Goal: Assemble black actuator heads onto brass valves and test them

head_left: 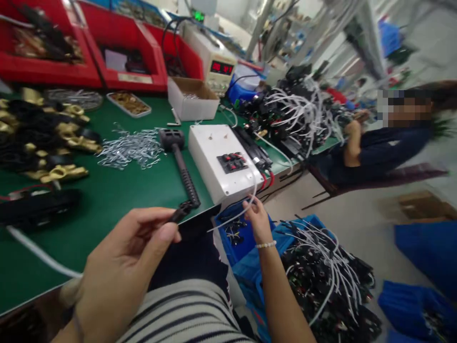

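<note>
My left hand (132,262) is closed in a pinch on the small black jointed end of a black ridged bar (185,178). This bar has a boxy, slotted head lying on the green bench, and its pinched end reaches past the front edge. Just below the front corner of a white switch box (210,155), my right hand (257,219) closes thumb and fingers on a thin white cable (233,219). One cable end points toward my lap; the other part curves up over the box's black switches. Silvery wire hooks (130,148) lie in a heap left of the bar.
Red bins (124,52) line the back, near a white carton (193,102) and a power supply (217,66). Black-and-gold parts (39,133) pile up at left. Blue crates (246,281) with cabled black parts stand below right. Another person (389,143) sits farther right.
</note>
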Demonstrator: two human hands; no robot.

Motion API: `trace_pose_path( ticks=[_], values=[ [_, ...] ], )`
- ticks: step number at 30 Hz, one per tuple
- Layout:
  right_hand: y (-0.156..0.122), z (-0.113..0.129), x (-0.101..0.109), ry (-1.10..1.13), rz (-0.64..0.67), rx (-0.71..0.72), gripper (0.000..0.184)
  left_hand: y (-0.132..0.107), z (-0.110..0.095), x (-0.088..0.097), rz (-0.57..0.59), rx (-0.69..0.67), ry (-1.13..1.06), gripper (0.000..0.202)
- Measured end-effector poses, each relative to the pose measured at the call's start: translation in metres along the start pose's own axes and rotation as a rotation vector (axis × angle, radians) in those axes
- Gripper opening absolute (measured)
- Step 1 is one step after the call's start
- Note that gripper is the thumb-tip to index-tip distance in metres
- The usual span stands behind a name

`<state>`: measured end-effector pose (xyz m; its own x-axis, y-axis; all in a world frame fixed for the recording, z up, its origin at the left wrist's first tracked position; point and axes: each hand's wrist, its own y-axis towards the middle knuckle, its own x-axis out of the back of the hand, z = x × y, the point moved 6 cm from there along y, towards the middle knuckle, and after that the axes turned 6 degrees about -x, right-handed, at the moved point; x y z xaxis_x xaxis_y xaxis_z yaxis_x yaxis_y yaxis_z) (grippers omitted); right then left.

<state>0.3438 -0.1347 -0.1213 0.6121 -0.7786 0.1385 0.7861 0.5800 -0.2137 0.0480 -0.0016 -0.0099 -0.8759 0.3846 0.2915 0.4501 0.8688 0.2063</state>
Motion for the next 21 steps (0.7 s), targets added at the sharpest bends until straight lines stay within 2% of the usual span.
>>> trace_pose_path(
  ticks=[2,5,8,12,14,17,19,21],
  values=[
    [0.001,-0.017,-0.023,-0.003,0.103,-0.021,0.065,0.001,-0.009,-0.004,0.015,-0.030,0.004,0.017],
    [-0.010,-0.035,-0.055,-0.009,0.322,-0.065,0.081,0.003,-0.016,-0.002,0.029,-0.116,0.036,0.011],
    [-0.033,-0.051,-0.074,-0.047,0.484,-0.092,0.085,0.003,-0.021,0.001,0.022,-0.197,0.054,0.012],
    [-0.062,-0.076,-0.088,-0.192,0.620,-0.076,0.054,0.002,-0.027,0.004,-0.003,-0.245,0.016,0.015],
    [-0.071,-0.080,-0.094,-0.269,0.664,-0.036,0.042,0.001,-0.029,0.006,-0.007,-0.256,-0.001,0.017],
    [-0.082,-0.056,-0.099,-0.343,0.689,0.054,0.030,0.001,-0.028,0.008,0.010,-0.238,-0.020,0.017],
    [-0.093,-0.018,-0.100,-0.366,0.706,0.128,0.021,0.001,-0.026,0.008,0.036,-0.216,-0.027,0.016],
    [-0.105,0.031,-0.099,-0.337,0.698,0.234,0.015,0.001,-0.024,0.009,0.052,-0.200,-0.023,0.014]
  ],
)
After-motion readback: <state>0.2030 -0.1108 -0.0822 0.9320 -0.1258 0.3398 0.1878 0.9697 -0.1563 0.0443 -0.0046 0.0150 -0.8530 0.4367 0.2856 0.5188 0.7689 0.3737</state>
